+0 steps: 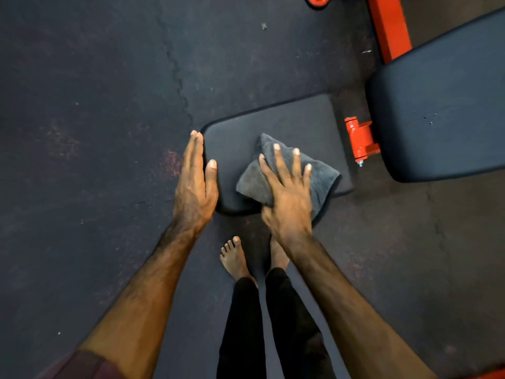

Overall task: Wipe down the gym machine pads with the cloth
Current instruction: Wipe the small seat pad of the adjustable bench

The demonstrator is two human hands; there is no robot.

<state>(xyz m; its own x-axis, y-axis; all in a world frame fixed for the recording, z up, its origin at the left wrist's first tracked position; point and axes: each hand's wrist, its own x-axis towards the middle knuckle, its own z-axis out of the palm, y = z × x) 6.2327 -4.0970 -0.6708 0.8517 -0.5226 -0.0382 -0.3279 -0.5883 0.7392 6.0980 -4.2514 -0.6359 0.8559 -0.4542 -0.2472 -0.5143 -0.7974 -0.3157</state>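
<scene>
Head view shows the cloth point(287, 176), soft, limp and light, so best pressed flat under a palm, lying on the near seat pad point(287, 124), where the right hand point(287, 195) presses it with spread straight fingers, its grip wide, while the left hand point(195, 181) rests flat-fingered against the pad's left edge.

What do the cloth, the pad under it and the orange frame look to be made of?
Cloth: soft grey terry or microfibre, going by its fuzzy nap.
Seat pad: probably matte black vinyl over foam; smooth, rounded edges.
Frame: likely painted steel, glossy orange square tube.
</scene>
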